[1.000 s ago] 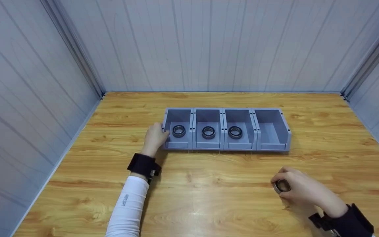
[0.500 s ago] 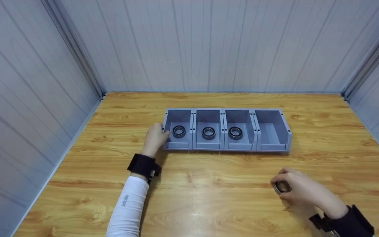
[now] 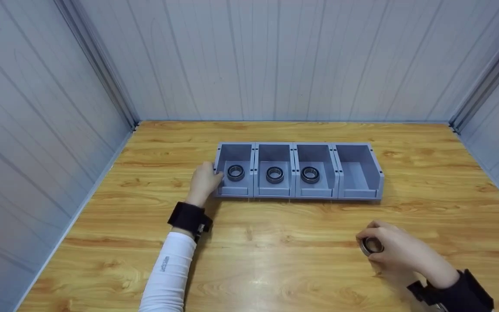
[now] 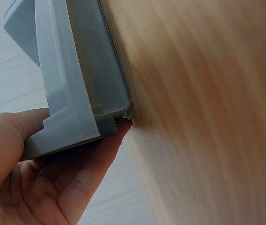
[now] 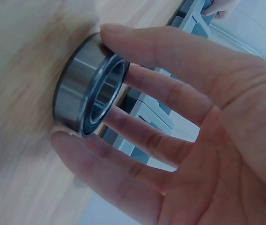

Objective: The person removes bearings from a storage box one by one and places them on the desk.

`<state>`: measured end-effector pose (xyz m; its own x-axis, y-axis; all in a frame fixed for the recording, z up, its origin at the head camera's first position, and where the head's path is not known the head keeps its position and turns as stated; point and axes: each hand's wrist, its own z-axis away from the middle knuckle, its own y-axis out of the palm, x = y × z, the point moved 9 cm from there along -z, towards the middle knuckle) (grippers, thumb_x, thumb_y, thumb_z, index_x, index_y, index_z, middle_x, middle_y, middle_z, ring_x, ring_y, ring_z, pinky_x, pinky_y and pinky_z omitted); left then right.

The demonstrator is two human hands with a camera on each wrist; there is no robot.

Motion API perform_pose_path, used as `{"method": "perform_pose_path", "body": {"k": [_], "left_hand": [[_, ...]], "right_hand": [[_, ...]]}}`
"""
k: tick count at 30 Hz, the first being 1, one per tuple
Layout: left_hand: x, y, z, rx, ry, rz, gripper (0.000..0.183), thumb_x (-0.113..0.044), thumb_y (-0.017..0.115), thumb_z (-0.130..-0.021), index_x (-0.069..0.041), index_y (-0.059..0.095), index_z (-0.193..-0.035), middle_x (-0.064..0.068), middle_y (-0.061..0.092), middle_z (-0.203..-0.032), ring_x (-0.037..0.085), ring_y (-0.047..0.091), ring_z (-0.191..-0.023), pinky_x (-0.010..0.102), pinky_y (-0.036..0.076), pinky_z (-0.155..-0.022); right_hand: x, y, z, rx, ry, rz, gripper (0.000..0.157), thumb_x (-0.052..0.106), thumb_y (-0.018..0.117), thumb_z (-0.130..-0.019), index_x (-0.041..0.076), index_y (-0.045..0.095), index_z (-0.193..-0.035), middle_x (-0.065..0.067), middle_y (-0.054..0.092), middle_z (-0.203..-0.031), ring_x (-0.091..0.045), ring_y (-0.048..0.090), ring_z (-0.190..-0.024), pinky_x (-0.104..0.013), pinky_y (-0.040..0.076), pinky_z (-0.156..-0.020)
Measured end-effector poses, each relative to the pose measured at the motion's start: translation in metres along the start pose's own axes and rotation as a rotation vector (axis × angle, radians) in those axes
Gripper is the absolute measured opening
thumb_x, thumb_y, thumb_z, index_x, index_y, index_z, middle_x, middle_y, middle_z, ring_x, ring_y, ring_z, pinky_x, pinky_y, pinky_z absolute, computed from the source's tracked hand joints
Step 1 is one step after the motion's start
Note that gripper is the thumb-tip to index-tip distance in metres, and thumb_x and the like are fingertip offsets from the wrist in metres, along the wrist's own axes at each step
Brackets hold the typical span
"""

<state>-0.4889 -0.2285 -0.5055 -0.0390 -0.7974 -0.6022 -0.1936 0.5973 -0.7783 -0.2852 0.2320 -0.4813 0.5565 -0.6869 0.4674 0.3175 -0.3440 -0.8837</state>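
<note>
At the left end of a row of joined grey bins [image 3: 271, 192], my left hand [image 3: 204, 182] grips the outer side wall of the leftmost one. In the left wrist view the thumb lies over the wall of the bin [image 4: 70, 126] and the fingers are on its outer side. My right hand [image 3: 399, 249] holds a ball bearing [image 5: 84, 89] by its rim between thumb and fingertips, close over the table to the right front of the bins. One bearing [image 3: 235, 173] lies in the leftmost bin, another bearing [image 3: 274, 174] in the second, and a third bearing [image 3: 310, 174] in the third.
The rightmost bin [image 3: 357, 175] shows a bare floor. Under everything is a wood-grain table [image 3: 275, 247]. Pale panel walls [image 3: 275, 60] stand at the back and on both sides. Each wrist wears a black strap [image 3: 187, 216].
</note>
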Motion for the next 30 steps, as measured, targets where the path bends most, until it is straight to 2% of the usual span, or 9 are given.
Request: {"method": "perform_pose_path", "body": {"k": [4, 8, 18, 22, 25, 26, 30], "left_hand": [[0.009, 0.006, -0.008, -0.01, 0.034, -0.01, 0.018, -0.012, 0.073, -0.095, -0.005, 0.064, -0.082, 0.01, 0.066, -0.08, 0.027, 0.061, -0.072, 0.043, 0.051, -0.065], [0.012, 0.008, -0.01, 0.002, 0.021, -0.008, 0.014, -0.013, 0.074, -0.096, -0.001, 0.07, -0.091, 0.012, 0.07, -0.086, 0.029, 0.064, -0.076, 0.045, 0.055, -0.068], [0.001, 0.0, -0.002, 0.004, -0.008, 0.014, 0.012, -0.009, 0.074, -0.095, -0.002, 0.068, -0.088, 0.015, 0.071, -0.087, 0.029, 0.064, -0.078, 0.045, 0.056, -0.071], [0.004, 0.002, -0.003, -0.009, 0.005, 0.013, 0.014, -0.01, 0.075, -0.095, -0.005, 0.066, -0.084, 0.011, 0.069, -0.084, 0.026, 0.062, -0.075, 0.041, 0.052, -0.067], [0.004, 0.003, -0.003, -0.013, 0.014, 0.014, 0.011, -0.01, 0.074, -0.095, -0.004, 0.068, -0.087, 0.011, 0.07, -0.085, 0.026, 0.062, -0.076, 0.04, 0.052, -0.067], [-0.005, -0.004, 0.004, -0.013, 0.026, 0.02, 0.01, -0.01, 0.074, -0.094, -0.003, 0.069, -0.089, 0.011, 0.07, -0.085, 0.026, 0.062, -0.075, 0.041, 0.053, -0.067], [-0.003, -0.002, 0.002, 0.008, 0.016, 0.015, 0.01, -0.011, 0.074, -0.095, -0.002, 0.071, -0.093, 0.01, 0.07, -0.084, 0.025, 0.063, -0.073, 0.04, 0.054, -0.066]], "right_hand": [[0.009, -0.005, 0.0, 0.025, 0.048, -0.012, 0.038, 0.001, 0.089, -0.09, 0.002, 0.076, -0.126, -0.008, 0.065, -0.113, -0.03, 0.067, -0.096, -0.042, 0.06, -0.085], [0.013, -0.01, 0.0, 0.013, 0.048, -0.006, 0.036, 0.0, 0.088, -0.089, 0.001, 0.077, -0.124, -0.008, 0.065, -0.111, -0.03, 0.068, -0.095, -0.042, 0.061, -0.082], [0.017, -0.022, -0.002, -0.034, 0.019, 0.055, 0.033, -0.004, 0.085, -0.091, -0.006, 0.076, -0.123, -0.013, 0.066, -0.11, -0.031, 0.068, -0.093, -0.042, 0.059, -0.079], [0.012, -0.025, -0.002, -0.05, 0.047, 0.09, 0.037, 0.001, 0.089, -0.09, -0.004, 0.076, -0.125, -0.015, 0.066, -0.114, -0.036, 0.068, -0.098, -0.049, 0.059, -0.082], [0.007, -0.028, -0.002, -0.11, 0.025, 0.111, 0.041, 0.003, 0.092, -0.087, -0.003, 0.077, -0.124, -0.017, 0.066, -0.115, -0.039, 0.068, -0.101, -0.055, 0.058, -0.081], [0.007, -0.03, -0.002, -0.129, 0.011, 0.112, 0.042, 0.002, 0.092, -0.086, -0.003, 0.076, -0.125, -0.018, 0.067, -0.116, -0.04, 0.068, -0.102, -0.056, 0.058, -0.081], [0.019, -0.039, -0.001, -0.159, 0.002, 0.108, 0.044, 0.001, 0.092, -0.087, -0.004, 0.075, -0.127, -0.02, 0.067, -0.12, -0.043, 0.068, -0.108, -0.058, 0.058, -0.086]]}}
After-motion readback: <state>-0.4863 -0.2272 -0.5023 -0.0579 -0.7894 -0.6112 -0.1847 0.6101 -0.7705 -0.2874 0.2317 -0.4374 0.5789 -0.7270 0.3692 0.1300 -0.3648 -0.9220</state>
